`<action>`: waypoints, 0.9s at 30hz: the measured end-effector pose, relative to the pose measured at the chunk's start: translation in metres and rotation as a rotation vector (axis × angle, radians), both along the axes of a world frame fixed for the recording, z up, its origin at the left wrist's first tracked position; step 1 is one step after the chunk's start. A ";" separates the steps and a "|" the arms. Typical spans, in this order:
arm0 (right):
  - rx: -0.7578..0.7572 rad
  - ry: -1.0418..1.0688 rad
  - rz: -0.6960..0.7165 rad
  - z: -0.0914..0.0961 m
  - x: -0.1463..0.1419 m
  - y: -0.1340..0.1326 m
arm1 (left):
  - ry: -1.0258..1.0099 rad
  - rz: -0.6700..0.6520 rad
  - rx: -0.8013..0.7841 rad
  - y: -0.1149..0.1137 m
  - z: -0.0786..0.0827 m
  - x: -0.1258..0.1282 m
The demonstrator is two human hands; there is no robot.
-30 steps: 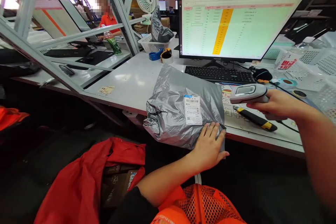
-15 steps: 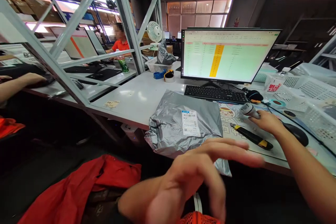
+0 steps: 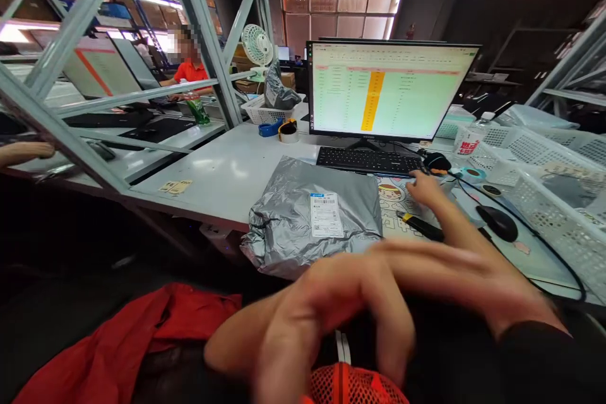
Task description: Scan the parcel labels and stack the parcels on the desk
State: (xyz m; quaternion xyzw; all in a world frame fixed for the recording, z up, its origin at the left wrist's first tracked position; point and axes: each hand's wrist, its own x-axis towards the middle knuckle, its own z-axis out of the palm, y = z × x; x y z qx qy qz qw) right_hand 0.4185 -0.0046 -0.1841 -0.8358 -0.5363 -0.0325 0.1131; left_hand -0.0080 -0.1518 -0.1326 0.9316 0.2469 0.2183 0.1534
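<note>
My left hand hovers in the foreground, blurred, with its fingers bent and apart and nothing in them. Below it is an orange mesh item with a zip. Just beyond lies a grey plastic parcel bearing a white shipping label. My right hand is by the right end of the black keyboard, fingers drawn together; what they hold, if anything, is hidden. A yellow and black utility knife lies below that hand. The barcode scanner cannot be made out.
A monitor stands behind the keyboard. White baskets and a bottle fill the right side, with a black mouse nearer. Metal shelf posts border the left; a person sits beyond. Tape rolls are at the back.
My right hand, which held the barcode scanner over the desk mat, has moved away toward the keyboard's right end. My left hand stays in front, fingers bent further. The view has shifted rightward.
</note>
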 end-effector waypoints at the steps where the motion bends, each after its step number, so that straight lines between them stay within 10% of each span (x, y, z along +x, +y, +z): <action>1: -0.038 0.028 -0.002 -0.004 -0.001 0.011 | -0.047 -0.050 -0.010 0.012 0.004 0.005; 11: -0.101 0.137 -0.079 -0.024 0.011 0.064 | 0.391 0.283 0.037 0.056 -0.074 -0.021; 27: -0.202 0.132 -0.012 -0.009 -0.002 0.064 | 0.432 0.320 0.208 0.048 -0.106 -0.015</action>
